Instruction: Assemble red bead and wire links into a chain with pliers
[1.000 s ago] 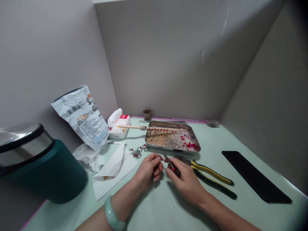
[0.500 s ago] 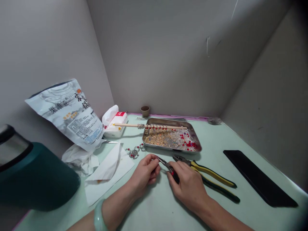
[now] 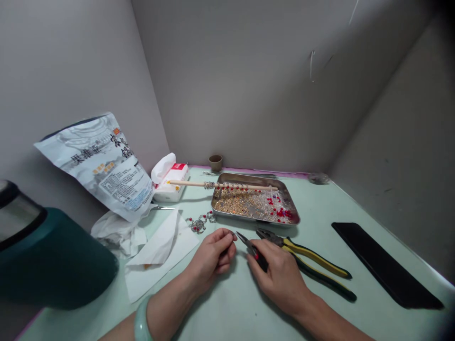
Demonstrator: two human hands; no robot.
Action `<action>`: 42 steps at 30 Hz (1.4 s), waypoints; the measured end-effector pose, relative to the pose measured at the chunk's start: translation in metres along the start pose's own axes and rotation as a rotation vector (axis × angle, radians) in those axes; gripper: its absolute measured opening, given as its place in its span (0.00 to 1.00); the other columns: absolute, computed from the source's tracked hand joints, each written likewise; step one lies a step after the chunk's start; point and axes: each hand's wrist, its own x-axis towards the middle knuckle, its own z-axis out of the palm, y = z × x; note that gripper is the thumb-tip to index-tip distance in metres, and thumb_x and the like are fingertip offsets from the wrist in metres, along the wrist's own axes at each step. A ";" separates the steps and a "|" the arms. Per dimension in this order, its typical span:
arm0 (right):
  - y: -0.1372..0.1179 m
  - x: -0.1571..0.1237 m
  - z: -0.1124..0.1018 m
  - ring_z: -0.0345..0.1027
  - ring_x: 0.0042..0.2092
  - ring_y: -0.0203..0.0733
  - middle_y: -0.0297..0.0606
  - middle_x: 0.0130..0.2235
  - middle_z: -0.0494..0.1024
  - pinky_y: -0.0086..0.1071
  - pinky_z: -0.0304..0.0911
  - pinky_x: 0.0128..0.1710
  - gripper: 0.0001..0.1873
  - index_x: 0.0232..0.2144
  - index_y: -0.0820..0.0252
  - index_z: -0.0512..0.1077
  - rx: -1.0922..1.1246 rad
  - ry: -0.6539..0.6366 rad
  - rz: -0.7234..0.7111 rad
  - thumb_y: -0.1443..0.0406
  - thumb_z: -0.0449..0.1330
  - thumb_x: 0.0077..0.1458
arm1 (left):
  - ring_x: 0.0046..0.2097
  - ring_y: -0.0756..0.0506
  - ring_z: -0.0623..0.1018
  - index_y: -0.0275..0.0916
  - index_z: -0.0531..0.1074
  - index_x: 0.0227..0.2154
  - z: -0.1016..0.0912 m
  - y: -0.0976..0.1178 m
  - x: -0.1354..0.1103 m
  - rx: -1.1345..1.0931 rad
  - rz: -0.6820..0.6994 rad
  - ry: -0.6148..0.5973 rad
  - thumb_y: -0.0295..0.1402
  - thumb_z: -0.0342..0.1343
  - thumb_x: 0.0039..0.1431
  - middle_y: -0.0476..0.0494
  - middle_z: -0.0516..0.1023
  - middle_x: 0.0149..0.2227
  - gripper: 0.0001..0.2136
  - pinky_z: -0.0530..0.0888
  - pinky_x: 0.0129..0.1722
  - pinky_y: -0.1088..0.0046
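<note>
My left hand (image 3: pixel 216 253) is closed, thumb and forefinger pinched on something too small to make out. Wrapped round the needle-nose pliers (image 3: pixel 248 242) is my right hand (image 3: pixel 279 272); the slim tips point at the left fingertips, a small gap away. Beyond the hands lies a metal tray (image 3: pixel 256 221) holding gold, clear and red beads. A wooden stick (image 3: pixel 192 183) with beaded wire loops rests across it. Left of the tray is a beaded wire piece (image 3: pixel 197 225) with red beads.
Large yellow-and-green pliers (image 3: pixel 320 258) lie beside my right hand. A black flat bar (image 3: pixel 384 265) is at the right. On the left stand a teal bottle (image 3: pixel 57 260), a white pouch (image 3: pixel 106 166), a tissue pack (image 3: pixel 170 189) and folded paper (image 3: pixel 159 260). A small brown cup (image 3: pixel 215 163) stands behind.
The needle-nose plier tips have drawn slightly away from my left fingertips, leaving a gap. My left hand keeps its pinch. The view has shifted a little.
</note>
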 end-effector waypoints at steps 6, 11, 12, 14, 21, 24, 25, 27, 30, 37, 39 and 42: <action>-0.008 0.002 -0.004 0.67 0.33 0.41 0.40 0.34 0.74 0.33 0.60 0.34 0.08 0.39 0.59 0.70 0.199 -0.049 -0.013 0.66 0.53 0.58 | 0.18 0.57 0.51 0.38 0.61 0.27 -0.004 0.002 -0.001 -0.077 -0.013 -0.078 0.36 0.57 0.54 0.54 0.62 0.19 0.11 0.46 0.16 0.80; -0.011 -0.001 -0.003 0.65 0.32 0.40 0.38 0.33 0.74 0.32 0.59 0.33 0.06 0.37 0.59 0.69 0.269 -0.052 -0.022 0.67 0.53 0.58 | 0.18 0.57 0.49 0.38 0.62 0.25 -0.003 0.005 -0.003 -0.096 -0.036 -0.109 0.35 0.57 0.52 0.56 0.57 0.17 0.10 0.43 0.16 0.80; -0.012 -0.001 -0.003 0.65 0.32 0.40 0.38 0.33 0.73 0.32 0.59 0.32 0.05 0.37 0.58 0.69 0.273 -0.048 -0.029 0.67 0.54 0.57 | 0.18 0.57 0.49 0.37 0.62 0.25 -0.004 0.005 -0.004 -0.099 -0.028 -0.116 0.35 0.57 0.52 0.56 0.57 0.17 0.10 0.43 0.16 0.80; -0.012 -0.003 -0.003 0.65 0.32 0.40 0.37 0.32 0.72 0.32 0.58 0.32 0.05 0.37 0.59 0.68 0.265 -0.031 -0.050 0.68 0.54 0.57 | 0.18 0.57 0.48 0.37 0.62 0.25 -0.004 0.006 -0.005 -0.105 -0.018 -0.138 0.35 0.56 0.52 0.56 0.56 0.17 0.09 0.43 0.16 0.80; -0.012 -0.005 -0.003 0.62 0.30 0.39 0.35 0.29 0.68 0.32 0.55 0.30 0.07 0.39 0.59 0.67 0.210 0.029 -0.148 0.69 0.54 0.57 | 0.18 0.57 0.48 0.37 0.62 0.25 -0.005 0.006 -0.009 -0.137 -0.009 -0.195 0.35 0.57 0.50 0.57 0.54 0.16 0.10 0.43 0.17 0.80; -0.012 -0.005 -0.003 0.61 0.30 0.39 0.35 0.29 0.67 0.32 0.54 0.30 0.07 0.39 0.59 0.66 0.208 0.058 -0.169 0.69 0.54 0.57 | 0.18 0.57 0.49 0.37 0.63 0.25 -0.005 0.007 -0.011 -0.129 -0.002 -0.199 0.36 0.58 0.50 0.56 0.54 0.16 0.10 0.44 0.17 0.79; -0.012 -0.005 -0.004 0.61 0.30 0.39 0.35 0.29 0.67 0.32 0.54 0.30 0.07 0.39 0.59 0.66 0.209 0.062 -0.172 0.69 0.54 0.56 | 0.18 0.57 0.49 0.37 0.63 0.25 -0.005 0.007 -0.011 -0.126 0.000 -0.197 0.36 0.58 0.49 0.56 0.54 0.15 0.10 0.44 0.17 0.79; -0.012 -0.005 -0.004 0.61 0.30 0.39 0.35 0.29 0.67 0.32 0.54 0.30 0.07 0.39 0.59 0.66 0.210 0.055 -0.178 0.70 0.54 0.56 | 0.18 0.57 0.49 0.37 0.63 0.25 -0.005 0.006 -0.011 -0.125 0.005 -0.197 0.37 0.58 0.48 0.56 0.55 0.15 0.11 0.45 0.17 0.79; -0.012 -0.005 -0.004 0.61 0.31 0.39 0.35 0.29 0.68 0.32 0.54 0.30 0.08 0.39 0.59 0.66 0.218 0.039 -0.186 0.70 0.54 0.56 | 0.17 0.57 0.50 0.38 0.63 0.25 -0.005 0.005 -0.011 -0.132 0.019 -0.217 0.36 0.58 0.48 0.56 0.55 0.15 0.10 0.45 0.17 0.79; -0.014 -0.005 -0.005 0.61 0.31 0.39 0.35 0.29 0.67 0.32 0.54 0.30 0.04 0.36 0.58 0.66 0.252 -0.022 -0.191 0.70 0.53 0.56 | 0.17 0.56 0.49 0.39 0.62 0.28 -0.009 0.003 -0.011 -0.146 0.006 -0.295 0.35 0.57 0.50 0.58 0.53 0.14 0.09 0.46 0.17 0.80; -0.014 -0.005 -0.005 0.60 0.31 0.38 0.35 0.29 0.67 0.31 0.54 0.30 0.04 0.36 0.58 0.66 0.277 -0.040 -0.193 0.69 0.53 0.56 | 0.17 0.56 0.48 0.39 0.62 0.28 -0.010 0.003 -0.012 -0.161 -0.028 -0.317 0.35 0.57 0.49 0.58 0.52 0.14 0.09 0.46 0.16 0.80; -0.014 -0.005 -0.005 0.61 0.31 0.38 0.35 0.29 0.67 0.31 0.55 0.30 0.05 0.37 0.58 0.66 0.311 -0.049 -0.193 0.69 0.53 0.57 | 0.18 0.56 0.46 0.40 0.62 0.28 -0.011 0.005 -0.013 -0.203 -0.080 -0.363 0.34 0.57 0.50 0.58 0.50 0.14 0.08 0.45 0.16 0.81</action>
